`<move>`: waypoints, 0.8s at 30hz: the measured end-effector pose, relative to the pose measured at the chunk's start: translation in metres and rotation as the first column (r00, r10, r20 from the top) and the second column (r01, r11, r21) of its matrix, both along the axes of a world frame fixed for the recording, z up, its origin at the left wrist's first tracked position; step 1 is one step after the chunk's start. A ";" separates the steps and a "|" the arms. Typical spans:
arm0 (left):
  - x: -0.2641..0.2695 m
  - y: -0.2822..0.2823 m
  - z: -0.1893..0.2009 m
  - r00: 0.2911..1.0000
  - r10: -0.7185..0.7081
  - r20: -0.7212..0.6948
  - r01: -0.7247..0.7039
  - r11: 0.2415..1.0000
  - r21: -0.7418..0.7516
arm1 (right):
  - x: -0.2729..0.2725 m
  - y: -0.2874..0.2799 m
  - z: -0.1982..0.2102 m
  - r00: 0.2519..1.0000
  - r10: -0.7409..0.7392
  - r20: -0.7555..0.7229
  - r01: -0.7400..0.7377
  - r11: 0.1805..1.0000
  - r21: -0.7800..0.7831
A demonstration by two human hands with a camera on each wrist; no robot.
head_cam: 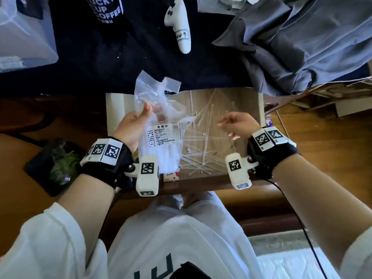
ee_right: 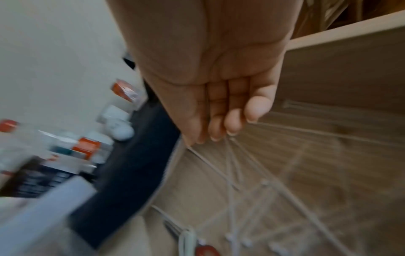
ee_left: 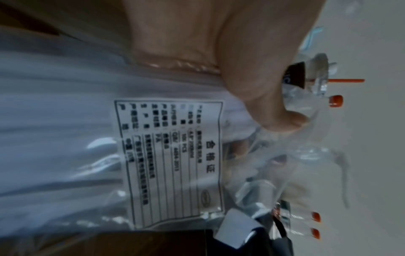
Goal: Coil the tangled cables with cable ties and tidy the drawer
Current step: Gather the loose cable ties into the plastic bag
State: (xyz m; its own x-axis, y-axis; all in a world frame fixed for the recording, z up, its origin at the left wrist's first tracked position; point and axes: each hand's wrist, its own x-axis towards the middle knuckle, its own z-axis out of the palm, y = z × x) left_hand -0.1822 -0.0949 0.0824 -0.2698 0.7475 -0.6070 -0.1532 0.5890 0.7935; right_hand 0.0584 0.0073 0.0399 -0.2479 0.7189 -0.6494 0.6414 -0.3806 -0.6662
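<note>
A clear plastic bag (head_cam: pixel 161 125) packed with white cable ties and bearing a printed label hangs over the left part of the open wooden drawer (head_cam: pixel 245 101). My left hand (head_cam: pixel 136 125) grips the bag near its top, thumb in front and fingers behind; in the left wrist view the thumb (ee_left: pixel 252 78) presses on the bag (ee_left: pixel 65 138). Several loose white cable ties (head_cam: pixel 203 150) lie scattered on the drawer's bottom. My right hand (head_cam: pixel 233 123) hovers above them with fingers extended and holds nothing; the right wrist view shows its fingers (ee_right: pixel 219 112) over the ties (ee_right: pixel 236 173). No cables show.
Beyond the drawer, a dark cloth carries a white controller (head_cam: pixel 179 25) and a black coffee cup (head_cam: pixel 106 9). Grey fabric (head_cam: pixel 302 47) is heaped at the back right, a clear plastic box (head_cam: pixel 20 37) at the back left. A dark tray (head_cam: pixel 56 164) with green items sits left.
</note>
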 end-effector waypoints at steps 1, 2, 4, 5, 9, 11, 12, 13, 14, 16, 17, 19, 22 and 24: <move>0.000 0.001 -0.004 1.000 0.029 -0.003 -0.029 0.999 -0.023 | 0.008 -0.004 -0.015 0.998 0.016 0.056 -0.011 0.997 -0.079; 0.000 0.002 -0.011 0.999 0.038 -0.026 -0.039 0.998 -0.054 | 0.013 -0.008 -0.028 0.995 0.029 0.097 -0.015 0.990 -0.142; -0.003 -0.003 -0.031 0.996 0.068 -0.057 -0.073 0.993 -0.088 | 0.020 -0.015 -0.052 0.992 0.021 0.128 0.009 0.973 -0.233; -0.004 -0.005 -0.038 0.996 0.084 -0.041 -0.087 0.992 -0.091 | 0.022 -0.018 -0.062 0.992 -0.005 0.124 0.038 0.963 -0.268; 0.002 -0.003 -0.038 0.988 0.154 -0.019 -0.155 0.985 -0.077 | 0.024 -0.016 -0.095 0.985 -0.097 0.144 0.137 0.944 -0.300; 0.006 -0.002 -0.040 0.978 0.207 -0.041 -0.210 0.975 -0.079 | 0.023 -0.009 -0.107 0.981 -0.101 0.168 0.137 0.965 -0.224; 0.008 -0.002 -0.042 0.974 0.221 -0.041 -0.223 0.971 -0.080 | 0.021 -0.005 -0.110 0.980 -0.092 0.175 0.125 0.975 -0.186; 0.010 -0.002 -0.043 0.974 0.223 -0.037 -0.225 0.971 -0.078 | 0.019 0.000 -0.114 0.980 -0.077 0.182 0.107 0.981 -0.161; 0.012 -0.001 -0.044 0.975 0.219 -0.028 -0.220 0.972 -0.076 | 0.017 0.005 -0.117 0.980 -0.062 0.190 0.091 0.985 -0.149; 0.016 0.001 -0.051 0.973 0.229 -0.018 -0.230 0.970 -0.079 | 0.011 0.014 -0.126 0.976 -0.049 0.210 0.080 0.987 -0.140; 0.019 0.003 -0.055 0.972 0.234 -0.025 -0.236 0.969 -0.070 | 0.005 0.018 -0.128 0.975 -0.055 0.215 0.086 0.986 -0.141; 0.026 0.005 -0.057 0.970 0.240 -0.026 -0.242 0.969 -0.057 | -0.007 0.023 -0.132 0.969 -0.063 0.238 0.102 0.983 -0.154; 0.032 0.009 -0.061 0.963 0.269 -0.032 -0.271 0.961 -0.058 | -0.023 0.028 -0.136 0.927 -0.099 0.362 0.145 0.984 -0.102; 0.029 0.009 -0.068 0.962 0.268 -0.045 -0.271 0.961 -0.060 | -0.030 0.028 -0.137 0.902 -0.111 0.418 0.143 0.989 -0.045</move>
State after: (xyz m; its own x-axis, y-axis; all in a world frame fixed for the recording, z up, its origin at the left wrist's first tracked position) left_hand -0.1530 -0.0860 0.0149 -0.4787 0.6035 -0.6377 -0.2852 0.5801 0.7630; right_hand 0.0288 0.0356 -0.0969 0.1446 0.6729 -0.7254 0.7958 -0.5148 -0.3189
